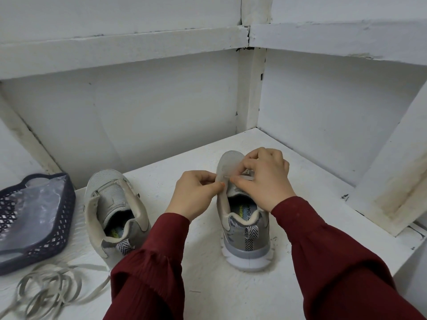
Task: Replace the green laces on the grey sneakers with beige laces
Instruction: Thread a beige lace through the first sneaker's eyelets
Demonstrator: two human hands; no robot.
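Two grey sneakers stand heel-toward-me on a white shelf. The left sneaker (115, 209) has no lace in its eyelets. At the right sneaker (245, 227), my left hand (196, 195) pinches the left eyelet edge near the toe. My right hand (263, 179) is curled over the front of the shoe and pinches a pale lace (242, 179) there. A loose pile of beige-grey laces (50, 289) lies at the front left. No green lace is visible.
A dark mesh basket (67, 218) holding a clear plastic bag sits at the left, touching the lace pile. White walls close the shelf behind and right; a white beam (392, 185) slants down on the right. The shelf's front right edge (406, 252) drops off.
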